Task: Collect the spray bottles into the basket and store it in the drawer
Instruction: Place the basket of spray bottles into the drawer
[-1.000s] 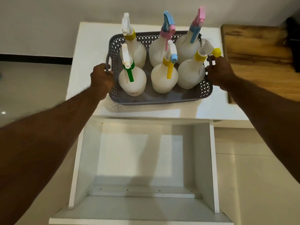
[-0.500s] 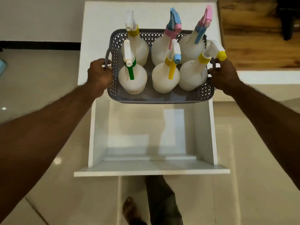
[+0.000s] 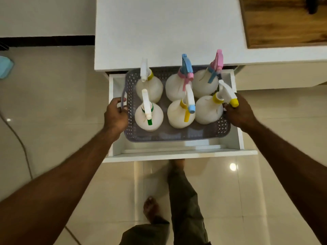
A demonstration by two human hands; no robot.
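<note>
A grey perforated basket (image 3: 169,136) holds several white spray bottles with coloured triggers, such as one with a green trigger (image 3: 149,116) and one with a yellow nozzle (image 3: 209,108). The basket sits low inside the open white drawer (image 3: 178,154). My left hand (image 3: 115,115) grips the basket's left handle. My right hand (image 3: 239,112) grips its right side. Whether the basket rests on the drawer floor is not visible.
The white cabinet top (image 3: 168,32) overhangs the drawer's back. A wooden surface (image 3: 286,23) lies at the upper right. My legs and bare feet (image 3: 152,207) stand on the tiled floor in front of the drawer. A blue object (image 3: 5,68) and a cable lie at the left.
The basket has come off the cabinet top, forward and down into the open drawer, both hands still holding it. The view has tilted down towards the floor.
</note>
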